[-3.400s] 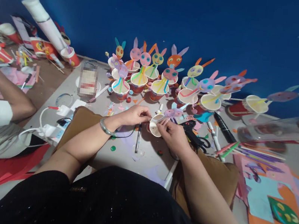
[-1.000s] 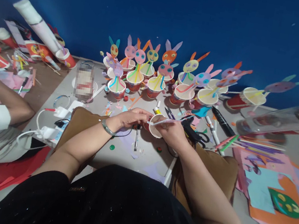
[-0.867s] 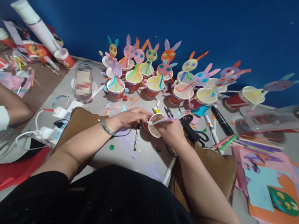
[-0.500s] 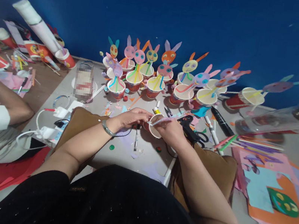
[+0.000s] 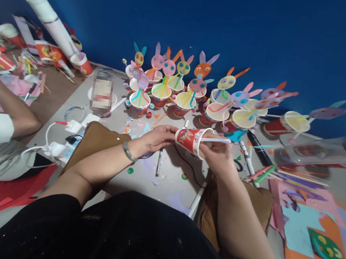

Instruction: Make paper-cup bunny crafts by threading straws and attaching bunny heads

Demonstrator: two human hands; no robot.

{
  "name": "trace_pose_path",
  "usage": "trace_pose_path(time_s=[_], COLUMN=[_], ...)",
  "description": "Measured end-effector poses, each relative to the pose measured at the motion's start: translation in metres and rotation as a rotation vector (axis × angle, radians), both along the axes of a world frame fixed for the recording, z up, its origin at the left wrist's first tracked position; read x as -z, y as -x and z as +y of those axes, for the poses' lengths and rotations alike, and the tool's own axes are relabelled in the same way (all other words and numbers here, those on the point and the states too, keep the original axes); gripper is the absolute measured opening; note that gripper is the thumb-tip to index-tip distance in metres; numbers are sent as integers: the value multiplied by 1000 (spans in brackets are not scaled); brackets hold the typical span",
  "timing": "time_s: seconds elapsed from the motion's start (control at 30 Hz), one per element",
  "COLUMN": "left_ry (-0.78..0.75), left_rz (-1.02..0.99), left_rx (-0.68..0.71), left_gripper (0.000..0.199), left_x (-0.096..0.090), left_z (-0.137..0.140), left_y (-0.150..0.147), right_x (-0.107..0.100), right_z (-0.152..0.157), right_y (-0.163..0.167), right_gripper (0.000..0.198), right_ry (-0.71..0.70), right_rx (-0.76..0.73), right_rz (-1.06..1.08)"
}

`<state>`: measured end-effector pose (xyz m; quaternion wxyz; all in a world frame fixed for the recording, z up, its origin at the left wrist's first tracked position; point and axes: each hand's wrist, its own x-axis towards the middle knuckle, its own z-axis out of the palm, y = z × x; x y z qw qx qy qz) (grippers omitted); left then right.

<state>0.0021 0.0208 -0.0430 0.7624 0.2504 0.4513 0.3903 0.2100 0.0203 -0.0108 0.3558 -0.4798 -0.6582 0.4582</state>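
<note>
A red and white paper cup (image 5: 187,139) lies tilted on its side in the air above the table, its mouth turned right. At its base are the closed fingers of my left hand (image 5: 158,139), which wears a bracelet on the wrist. My right hand (image 5: 218,157) grips the cup at the mouth, with some fingers hidden inside. A pale paper piece (image 5: 220,140), seen nearly edge-on, sticks out over the right hand; how it joins the cup is unclear. Below the cup, a pen (image 5: 159,162) and a dark cable (image 5: 184,160) lie on the table.
Several cups with paper rabbit figures (image 5: 186,99) stand along the blue wall (image 5: 192,10). Right are a clear bottle (image 5: 316,154), a black marker (image 5: 258,148) and coloured paper (image 5: 300,215). Left are white plugs (image 5: 58,150) and another person's arm (image 5: 7,96). Brown cushions (image 5: 98,144) flank me.
The cup has turned from mouth-up to lying sideways, showing its printed side. My right hand has shifted right with it, and the view has swung slightly left.
</note>
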Motion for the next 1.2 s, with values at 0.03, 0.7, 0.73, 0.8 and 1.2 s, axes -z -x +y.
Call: trace_pose_path(time_s=[0.03, 0.7, 0.73, 0.8, 1.2], left_ry=[-9, -237, -226, -201, -99], left_rz=[-17, -22, -36, -67, -222], left_rx=[11, 54, 59, 68, 52], left_gripper=[20, 50, 51, 52, 49], left_x=[2, 12, 12, 12, 11], left_z=[0, -6, -6, -5, -3], left_y=[-1, -4, -4, -4, -6], right_x=[-2, -18, -21, -27, -18], right_z=[-2, -5, -6, -7, -14], right_y=[1, 2, 2, 1, -4], right_gripper=[16, 24, 24, 23, 69], right_ry=[-2, -23, -40, -71, -150], right_rx=[5, -28, -33, -32, 29], right_rz=[21, 62, 39, -10, 247])
